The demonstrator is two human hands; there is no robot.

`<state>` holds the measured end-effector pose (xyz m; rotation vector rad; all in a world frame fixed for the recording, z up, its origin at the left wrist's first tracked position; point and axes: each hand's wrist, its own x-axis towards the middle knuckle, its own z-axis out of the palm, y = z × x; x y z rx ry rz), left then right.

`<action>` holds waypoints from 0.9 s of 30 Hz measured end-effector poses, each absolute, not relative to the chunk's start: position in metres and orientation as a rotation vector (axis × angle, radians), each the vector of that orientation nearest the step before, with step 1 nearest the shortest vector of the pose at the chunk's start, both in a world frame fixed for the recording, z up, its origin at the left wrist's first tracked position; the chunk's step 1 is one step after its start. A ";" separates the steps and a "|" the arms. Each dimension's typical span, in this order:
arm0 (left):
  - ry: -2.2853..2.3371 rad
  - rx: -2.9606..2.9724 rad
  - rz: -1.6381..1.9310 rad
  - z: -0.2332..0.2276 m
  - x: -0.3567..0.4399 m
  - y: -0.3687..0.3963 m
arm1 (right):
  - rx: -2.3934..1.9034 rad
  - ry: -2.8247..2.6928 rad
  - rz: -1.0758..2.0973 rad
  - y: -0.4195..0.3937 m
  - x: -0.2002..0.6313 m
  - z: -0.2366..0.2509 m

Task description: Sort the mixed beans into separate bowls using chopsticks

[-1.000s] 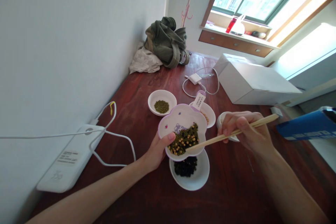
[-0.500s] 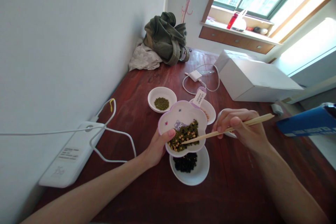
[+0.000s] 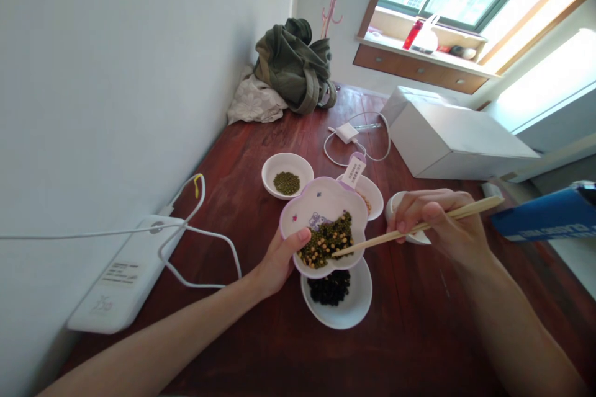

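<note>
We are sorting mixed beans [image 3: 326,245] with chopsticks [image 3: 421,227]. Our left hand [image 3: 279,260] grips the flower-shaped bowl [image 3: 321,211] by its near rim, thumb over the edge, holding it tilted just above the white bowl of black beans [image 3: 336,298]. Our right hand [image 3: 440,223] pinches the chopsticks, tips at the pile's right edge. Next, we judge, calls for nipping a single bean cleanly.

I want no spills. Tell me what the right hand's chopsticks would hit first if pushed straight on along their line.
The chopsticks in the right hand point left into the flower bowl. Their tips sit at the mixed beans, so they would likely meet those first, then the left hand thumb; depth is unclear.
</note>
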<state>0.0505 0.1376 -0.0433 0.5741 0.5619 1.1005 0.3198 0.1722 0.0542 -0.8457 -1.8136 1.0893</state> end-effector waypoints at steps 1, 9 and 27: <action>0.559 0.572 1.096 -0.044 0.050 0.138 | -0.855 -1.799 1.071 0.172 0.322 0.055; 0.562 0.559 1.098 -0.043 0.051 0.138 | -0.890 -1.877 1.032 0.170 0.313 0.058; 0.580 0.584 1.085 -0.041 0.052 0.137 | -0.887 -1.824 1.148 0.174 0.316 0.052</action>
